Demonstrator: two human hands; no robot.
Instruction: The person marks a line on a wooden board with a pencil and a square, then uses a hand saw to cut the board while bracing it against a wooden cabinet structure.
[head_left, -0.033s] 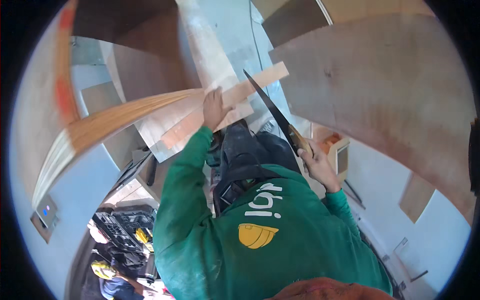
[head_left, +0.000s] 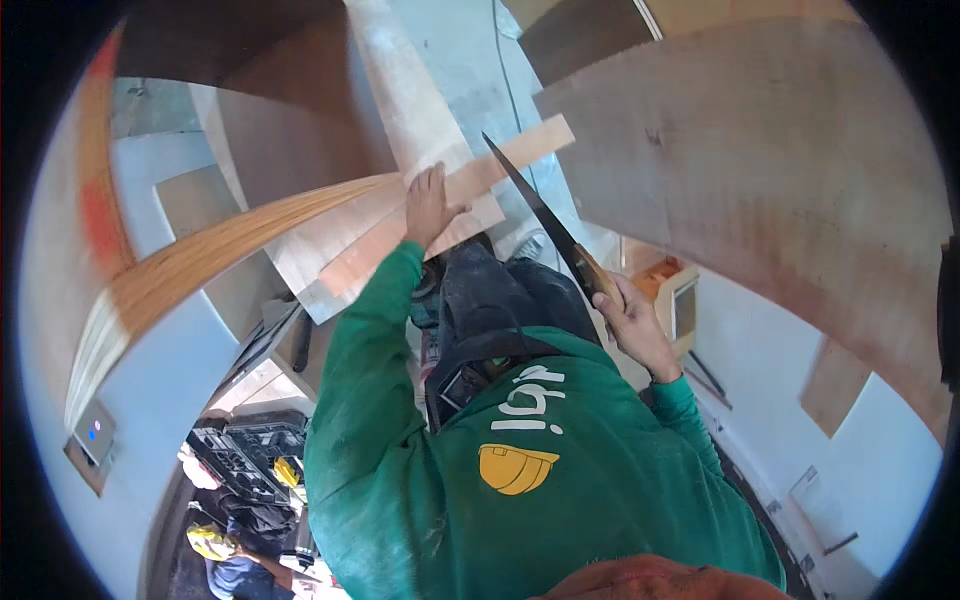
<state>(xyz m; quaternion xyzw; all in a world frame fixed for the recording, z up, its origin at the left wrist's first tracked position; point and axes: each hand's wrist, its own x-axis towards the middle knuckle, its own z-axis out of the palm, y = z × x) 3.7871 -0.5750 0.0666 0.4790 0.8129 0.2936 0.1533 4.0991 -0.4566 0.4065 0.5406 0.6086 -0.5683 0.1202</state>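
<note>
A long, thin wooden strip (head_left: 520, 150) lies slantwise across a pale board (head_left: 400, 90), its right end sticking out past the board's edge. My left hand (head_left: 430, 210) rests on the strip, fingers stretched out and thumb apart. In my right hand (head_left: 628, 318) is the wooden handle of a handsaw (head_left: 545, 215) with a dark blade. The blade points up and left, and its tip part crosses the overhanging piece of strip. Whether its teeth touch the wood I cannot tell. Under the strip, another short piece of wood (head_left: 485, 218) shows near my left hand.
A big plywood sheet (head_left: 740, 140) stands at the right. A thick layered panel edge (head_left: 240, 230) curves in from the left. A cable (head_left: 510, 90) runs over the floor beyond. At lower left are a black tool case (head_left: 250, 450) and another person (head_left: 240, 565). Behind my right hand sits a wooden box (head_left: 680, 310).
The whole view has shifted slightly. My hands, the handsaw and the strip keep nearly the same places relative to one another.
</note>
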